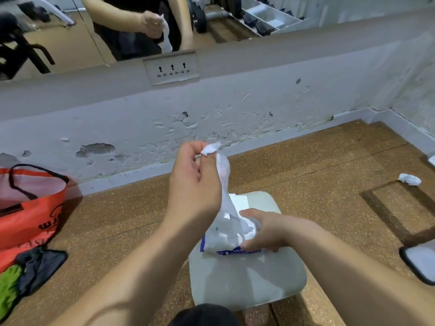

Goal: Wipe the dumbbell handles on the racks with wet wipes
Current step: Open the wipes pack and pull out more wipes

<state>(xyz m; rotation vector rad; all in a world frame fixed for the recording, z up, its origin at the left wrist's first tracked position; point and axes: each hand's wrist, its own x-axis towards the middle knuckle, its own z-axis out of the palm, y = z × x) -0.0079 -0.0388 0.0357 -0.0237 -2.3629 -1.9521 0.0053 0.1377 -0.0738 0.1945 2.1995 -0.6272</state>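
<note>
The left hand (195,182) pinches a wet wipe (223,177) by its top corner, stretched taut above the wipes pack (223,241). The right hand (273,231) curls round the pack, pinning it on a pale pad (247,285). Pull straight up so one sheet parts cleanly. Dumbbells (200,18), seemingly racked, appear only in the mirror (70,43).

Views: one. Head camera, wide-angle, worn by the person; looked forward and steeply down at the floor (329,172). Faced the far wall (211,109) and the mirror (70,43) above it. Stood close over the wipe pack (221,238), centre near; orange bag (30,215) at left edge. Straight lines bowed toward the frame edges.
</note>
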